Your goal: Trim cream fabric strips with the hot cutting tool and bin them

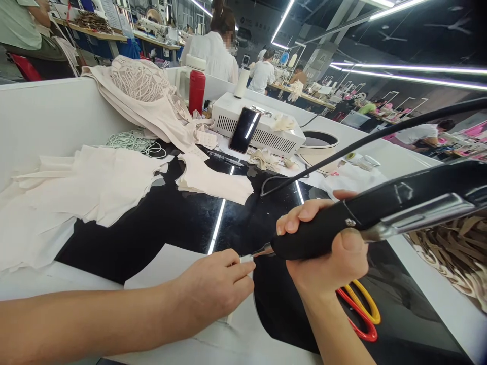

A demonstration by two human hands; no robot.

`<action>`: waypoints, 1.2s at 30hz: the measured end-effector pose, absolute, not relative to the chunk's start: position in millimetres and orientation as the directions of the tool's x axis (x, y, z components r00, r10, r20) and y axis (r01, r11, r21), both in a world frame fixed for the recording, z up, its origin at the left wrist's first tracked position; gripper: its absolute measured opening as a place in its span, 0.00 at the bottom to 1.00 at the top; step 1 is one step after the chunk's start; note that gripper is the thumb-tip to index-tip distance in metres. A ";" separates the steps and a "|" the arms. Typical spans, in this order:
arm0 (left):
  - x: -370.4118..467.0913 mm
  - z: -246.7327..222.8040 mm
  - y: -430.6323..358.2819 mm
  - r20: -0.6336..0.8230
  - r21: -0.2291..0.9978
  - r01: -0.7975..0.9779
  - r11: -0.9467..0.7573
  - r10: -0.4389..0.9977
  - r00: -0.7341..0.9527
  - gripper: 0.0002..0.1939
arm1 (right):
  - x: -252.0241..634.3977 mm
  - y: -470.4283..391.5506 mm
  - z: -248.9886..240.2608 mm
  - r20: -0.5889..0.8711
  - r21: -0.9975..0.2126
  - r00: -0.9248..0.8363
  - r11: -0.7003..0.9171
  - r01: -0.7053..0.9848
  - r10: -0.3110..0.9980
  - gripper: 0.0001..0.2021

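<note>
Gripping, in the right hand (329,268), a black corded hand tool (376,205) past three o'clock: probably hefty, rigid, best held round its barrel (312,235), off the metal tip (264,250) (possibly hot). Pinching, in the left hand (216,284), a small white piece (247,258) at six o'clock: likely light.

White vented box (274,143): my bearing point; a metal clip (262,110) and cloth scrap (283,123) lie on top.
Smartphone (244,132): leaning against the box's front, glare on its screen.
Thread cone (242,82): white, upright at the box's left end.
Red bottle (197,92): left of the box, a white jug (195,62) just behind it.
Green cord (135,143): I see a pale tangle, farther left of the box.
Scissors (370,333): right of the box and nearer my camera, red and orange handles.
Co-worker (210,55): white top, beyond the box, turned away.
</note>
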State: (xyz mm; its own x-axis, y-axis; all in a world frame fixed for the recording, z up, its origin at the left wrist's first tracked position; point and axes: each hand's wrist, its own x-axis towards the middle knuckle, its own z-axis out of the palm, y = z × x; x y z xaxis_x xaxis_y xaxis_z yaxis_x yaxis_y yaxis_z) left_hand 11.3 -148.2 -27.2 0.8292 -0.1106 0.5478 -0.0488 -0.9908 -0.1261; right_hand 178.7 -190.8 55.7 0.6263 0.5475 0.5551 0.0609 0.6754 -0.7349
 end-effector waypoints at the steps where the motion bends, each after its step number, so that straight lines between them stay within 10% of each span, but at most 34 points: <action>1: 11.6 -27.5 -148.1 0.558 -0.121 -0.053 -0.991 -0.112 0.822 0.16 | 178.4 -190.8 55.2 0.557 -0.737 0.618 0.673 0.061 0.555 0.17; 36: 7.8 -26.4 -140.3 0.465 -0.060 -0.088 -0.994 -0.106 0.879 0.13 | 174.6 -195.7 58.6 0.569 -0.747 0.609 0.657 0.103 0.552 0.21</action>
